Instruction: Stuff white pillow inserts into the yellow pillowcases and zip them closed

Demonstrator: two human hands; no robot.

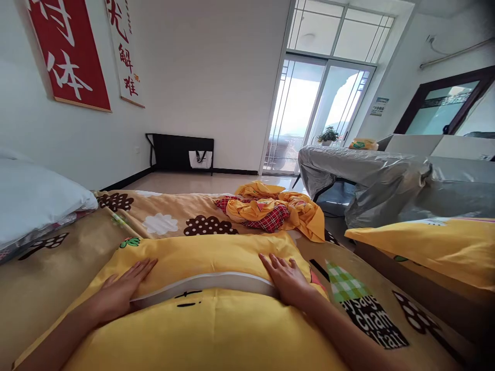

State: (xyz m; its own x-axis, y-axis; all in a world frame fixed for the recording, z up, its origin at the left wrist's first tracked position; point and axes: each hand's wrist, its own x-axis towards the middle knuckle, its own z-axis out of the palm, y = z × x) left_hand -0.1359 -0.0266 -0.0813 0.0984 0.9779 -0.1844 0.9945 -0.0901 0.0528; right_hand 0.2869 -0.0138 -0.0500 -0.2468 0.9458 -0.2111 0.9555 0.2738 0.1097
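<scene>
The yellow pillow point(209, 309) lies directly in front of the person on the patterned bedsheet point(46, 278), its long axis running left to right across the view. Both hands rest palm-down on its upper surface, one to each side of the white zipper band point(201, 284) that crosses the pillow in a shallow arc. The left hand point(121, 288) is flat with fingers spread and extended, touching the band's left end; the right hand point(288, 278) is likewise flat and spread, at the band's right end (neither hand pinches or encloses anything). The two hands sit about equally far from the pillow's centre. A crumpled yellow-and-red cloth point(270, 208) lies beyond the pillow, well apart from both hands.
</scene>
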